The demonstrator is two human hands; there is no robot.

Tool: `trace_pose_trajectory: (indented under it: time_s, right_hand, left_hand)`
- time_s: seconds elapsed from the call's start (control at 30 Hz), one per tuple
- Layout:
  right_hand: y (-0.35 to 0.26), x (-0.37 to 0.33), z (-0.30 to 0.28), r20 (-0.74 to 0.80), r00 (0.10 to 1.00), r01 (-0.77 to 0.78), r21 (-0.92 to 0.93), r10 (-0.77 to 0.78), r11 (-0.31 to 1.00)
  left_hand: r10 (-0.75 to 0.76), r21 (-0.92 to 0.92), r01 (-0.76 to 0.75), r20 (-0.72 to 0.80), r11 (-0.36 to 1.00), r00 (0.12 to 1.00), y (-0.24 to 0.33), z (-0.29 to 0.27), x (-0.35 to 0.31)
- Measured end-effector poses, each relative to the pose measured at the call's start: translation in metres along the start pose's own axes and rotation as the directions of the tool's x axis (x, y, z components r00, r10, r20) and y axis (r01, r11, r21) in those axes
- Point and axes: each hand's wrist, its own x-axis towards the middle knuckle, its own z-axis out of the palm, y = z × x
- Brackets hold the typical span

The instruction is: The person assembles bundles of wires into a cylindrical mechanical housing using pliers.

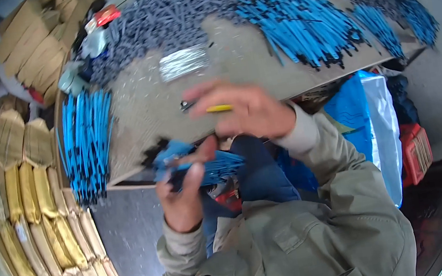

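My left hand is closed round a bundle of thin blue rods with black ends, held just off the table's near edge above my lap. To its right, over the edge, my right hand grips a small tool with a yellow handle and a metal tip; it looks like pliers, but motion blurs it. A flat stack of short silvery wires lies on the table beyond my hands.
On the table, a large heap of grey pieces lies at the back. Blue rods lie in a bunch at left and a broad pile at right. Brown paper packets stand stacked at lower left; a blue-and-white sack is at right.
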Motion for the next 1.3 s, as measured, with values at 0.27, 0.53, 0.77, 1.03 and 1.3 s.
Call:
trace_pose_trajectory:
  time_s: [0.27,0.53,0.77,1.03,1.3]
  right_hand:
    - [0.028,0.014,-0.266,-0.600,0.735,-0.557,-0.800,-0.316,0.222]
    - [0.033,0.017,-0.304,-0.636,0.760,-0.630,-0.674,-0.130,-0.385]
    - [0.034,0.016,-0.292,-0.464,0.845,-0.525,-0.814,-0.266,-0.246]
    - [0.050,0.027,-0.260,-0.524,0.849,-0.451,-0.787,0.070,-0.421]
    - [0.067,0.035,-0.239,-0.342,0.936,-0.330,-0.934,0.078,-0.136]
  left_hand:
    - [0.057,-0.218,-0.038,0.083,0.975,0.995,0.021,-0.016,-0.018]
    - [-0.061,-0.243,0.092,0.132,0.966,0.989,-0.005,-0.012,-0.002]
    - [-0.141,-0.354,0.130,-0.005,0.926,0.990,-0.013,0.008,0.006]
    - [-0.190,-0.278,0.173,-0.035,0.945,0.981,-0.018,0.003,0.003]
    - [-0.196,-0.316,0.160,-0.083,0.935,0.977,-0.015,0.004,-0.001]
